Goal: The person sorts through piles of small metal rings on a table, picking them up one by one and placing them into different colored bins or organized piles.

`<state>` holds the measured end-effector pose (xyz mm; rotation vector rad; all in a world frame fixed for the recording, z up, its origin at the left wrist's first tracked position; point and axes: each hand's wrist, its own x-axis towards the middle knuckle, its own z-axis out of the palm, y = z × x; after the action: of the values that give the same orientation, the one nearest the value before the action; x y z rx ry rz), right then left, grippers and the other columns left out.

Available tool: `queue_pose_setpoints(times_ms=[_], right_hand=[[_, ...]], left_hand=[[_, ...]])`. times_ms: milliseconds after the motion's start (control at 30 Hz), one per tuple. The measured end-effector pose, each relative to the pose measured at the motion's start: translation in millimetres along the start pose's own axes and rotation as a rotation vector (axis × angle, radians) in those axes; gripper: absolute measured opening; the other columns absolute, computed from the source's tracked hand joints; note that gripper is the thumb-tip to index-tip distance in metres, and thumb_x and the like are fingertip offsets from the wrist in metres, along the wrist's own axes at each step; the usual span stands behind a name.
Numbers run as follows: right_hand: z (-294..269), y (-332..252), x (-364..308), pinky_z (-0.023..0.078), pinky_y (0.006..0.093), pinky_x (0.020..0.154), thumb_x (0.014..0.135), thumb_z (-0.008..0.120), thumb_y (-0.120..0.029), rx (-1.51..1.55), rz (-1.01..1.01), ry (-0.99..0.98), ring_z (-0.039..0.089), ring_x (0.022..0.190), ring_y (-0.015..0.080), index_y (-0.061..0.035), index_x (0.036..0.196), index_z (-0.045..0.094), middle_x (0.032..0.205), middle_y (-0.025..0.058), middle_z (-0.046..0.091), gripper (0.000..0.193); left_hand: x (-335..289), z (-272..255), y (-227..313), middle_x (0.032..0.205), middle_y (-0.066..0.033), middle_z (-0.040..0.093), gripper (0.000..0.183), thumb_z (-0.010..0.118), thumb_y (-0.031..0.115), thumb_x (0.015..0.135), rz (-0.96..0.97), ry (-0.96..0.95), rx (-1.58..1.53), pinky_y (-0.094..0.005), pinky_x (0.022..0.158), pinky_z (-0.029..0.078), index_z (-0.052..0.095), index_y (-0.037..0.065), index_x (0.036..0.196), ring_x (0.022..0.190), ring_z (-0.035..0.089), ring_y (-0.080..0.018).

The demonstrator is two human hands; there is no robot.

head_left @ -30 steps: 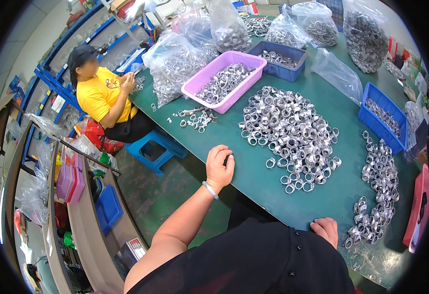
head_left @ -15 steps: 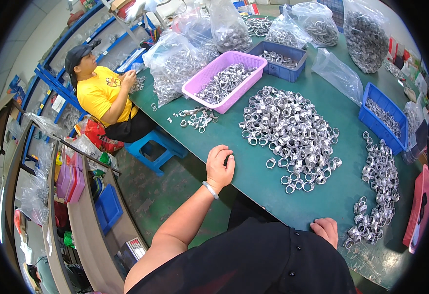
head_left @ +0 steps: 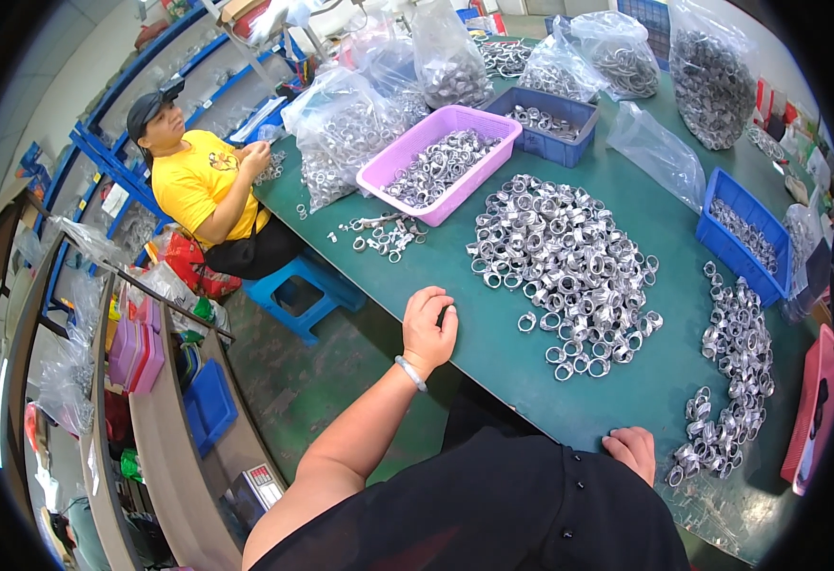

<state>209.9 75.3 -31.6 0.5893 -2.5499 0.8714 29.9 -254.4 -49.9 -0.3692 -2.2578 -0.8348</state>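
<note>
My left hand [head_left: 429, 328], with a pale bangle [head_left: 411, 373] on its wrist, rests at the near edge of the green table [head_left: 493, 381]. Its fingers are curled in; a dark spot shows between thumb and fingers, and whether it is a thing or shadow I cannot make out. Farther right along the same edge lies my right hand [head_left: 632, 450], fingers bent together, its palm side hidden. Beyond both hands spreads a large heap of silvery metal rings [head_left: 569, 257], touched by neither. A second, long pile of rings [head_left: 736, 381] lies right of my right hand.
A pink basket [head_left: 505, 152] and two blue bins [head_left: 569, 147] [head_left: 707, 224] hold more metal parts. Filled clear bags [head_left: 341, 133] stand at the back. A co-worker in yellow [head_left: 203, 186] sits at left by a blue stool [head_left: 307, 300]. A red basket [head_left: 807, 409] stands at right.
The co-worker's head has turned more toward me. My view has shifted slightly; both my hands keep their places on the table edge.
</note>
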Motion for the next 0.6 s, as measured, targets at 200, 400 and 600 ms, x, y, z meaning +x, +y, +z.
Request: queue_pose_setpoints(times_ms=[200,400,600], right_hand=[[-0.3,-0.5,0.5,0.046,0.0413,0.071,0.063,0.067,-0.009,-0.006,-0.011,-0.003,0.052,0.086,0.0331,-0.0032,0.091,0.060,0.093,0.0125,0.056,0.030],[-0.2,-0.2,0.0,0.046,0.0414,0.072,0.062,0.067,-0.009,-0.021,-0.015,-0.007,0.052,0.086,0.0331,-0.0033,0.091,0.060,0.093,0.0123,0.056,0.030],[0.0,-0.8,0.1,0.045,0.0416,0.072,0.062,0.067,-0.009,-0.022,-0.013,-0.005,0.052,0.086,0.0333,-0.0031,0.091,0.059,0.093,0.0125,0.055,0.030]], left_hand=[[0.0,-0.2,0.0,0.092,-0.0126,0.059,0.009,0.059,0.003,0.072,0.000,0.006,-0.005,-0.0354,0.074,0.047,0.060,0.001,0.080,0.084,0.057,-0.0298],[-0.6,0.5,-0.7,0.092,-0.0130,0.058,0.009,0.059,0.002,0.072,0.001,0.002,-0.011,-0.0364,0.075,0.046,0.060,0.001,0.081,0.085,0.056,-0.0306],[-0.8,-0.3,-0.2,0.093,-0.0129,0.057,0.009,0.059,0.003,0.072,-0.012,-0.009,-0.016,-0.0371,0.076,0.046,0.059,0.002,0.081,0.086,0.055,-0.0311]])
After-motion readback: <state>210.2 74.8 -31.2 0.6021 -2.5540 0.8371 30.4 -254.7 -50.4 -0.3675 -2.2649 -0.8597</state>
